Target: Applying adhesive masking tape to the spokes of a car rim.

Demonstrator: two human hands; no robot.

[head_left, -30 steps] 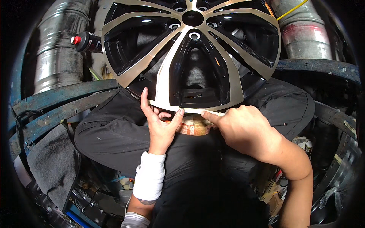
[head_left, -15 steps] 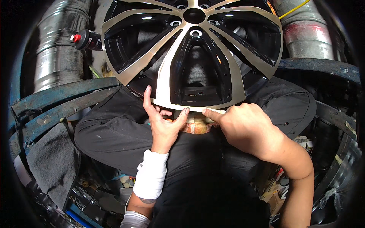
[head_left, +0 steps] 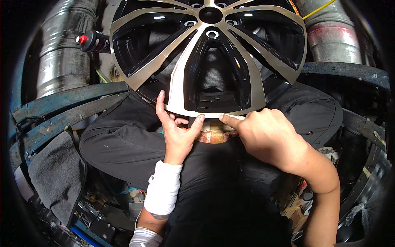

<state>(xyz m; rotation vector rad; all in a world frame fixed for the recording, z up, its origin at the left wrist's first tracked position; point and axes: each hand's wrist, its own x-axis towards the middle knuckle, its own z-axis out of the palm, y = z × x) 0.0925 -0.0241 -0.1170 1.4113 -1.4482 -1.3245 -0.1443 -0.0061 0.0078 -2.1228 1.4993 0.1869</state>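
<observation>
A car wheel [head_left: 257, 88] with black and bronze-gold spokes lies face up before me. A pale strip that looks like tape [head_left: 212, 116] runs along its near edge. My left hand [head_left: 177, 133] is at that edge, index finger stretched up beside the spoke. Its thumb tip touches the strip, and the other fingers curl loosely near the edge. My right hand [head_left: 265, 138] lies just right of it, with the index finger laid on the strip and the other fingers curled. The strip leads toward this hand; what lies inside its curled fingers is hidden.
Under the wheel's near edge shows an orange-and-cream support [head_left: 213, 136]. Large metal drums [head_left: 63, 53] stand on both sides, and a blue bar [head_left: 70, 99] crosses at left. A black bottle with a red cap [head_left: 95, 41] lies left of the wheel; a grey cloth [head_left: 57, 177] hangs lower left.
The wheel's near edge has tipped up very slightly in view. Both hands keep nearly the same place and pose at the strip.
</observation>
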